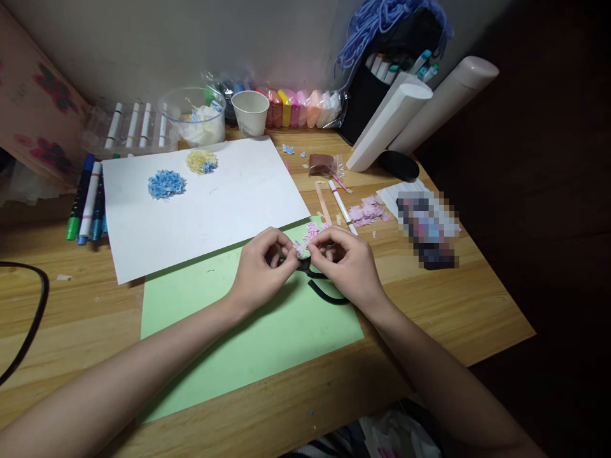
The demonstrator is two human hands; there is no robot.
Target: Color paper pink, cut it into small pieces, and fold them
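Observation:
My left hand (265, 264) and my right hand (346, 261) meet over the green sheet (205, 356), fingertips pinched close together. Between them is a small piece of pink-and-white paper (298, 247), gripped from both sides. Just beyond my fingers lie more pink-marked paper bits (312, 230). Black-handled scissors (329, 299) rest on the green sheet under my right hand, their blades mostly hidden. A white sheet (233, 191) overlaps the green one and bears a blue cluster of paper scraps (167, 184) and a yellow cluster (200, 160) with some blue at its edge.
Pink scraps (367, 210) and a white marker (342, 207) lie to the right. Along the wall stand a clear tub (200, 127), a paper cup (251, 111), packs of coloured clay (300, 108) and a black pen holder (365, 98). Several markers (88, 200) lie at left.

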